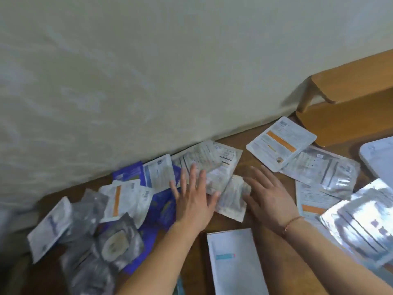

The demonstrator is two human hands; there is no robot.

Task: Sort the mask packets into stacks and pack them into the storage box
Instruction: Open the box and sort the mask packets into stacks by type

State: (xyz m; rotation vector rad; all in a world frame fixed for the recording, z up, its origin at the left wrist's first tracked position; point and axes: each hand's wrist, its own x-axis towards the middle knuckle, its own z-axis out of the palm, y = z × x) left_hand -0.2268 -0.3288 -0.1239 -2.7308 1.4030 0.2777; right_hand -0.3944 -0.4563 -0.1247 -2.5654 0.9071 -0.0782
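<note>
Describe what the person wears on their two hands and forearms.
Both forearms are bare, with no sleeves in view. The left hand carries no ring, watch or band that shows. The right hand has a thin reddish-orange cord bracelet around the wrist. No gloves on either hand. The picture is slightly blurred, so finer detail cannot be told.

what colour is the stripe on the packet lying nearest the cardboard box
Orange, a broad band across the white packet; only the head view shows it, left of the cardboard box.

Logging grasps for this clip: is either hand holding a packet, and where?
Neither: the left hand lies flat on the pale printed packets; the right hand hovers open.
</note>
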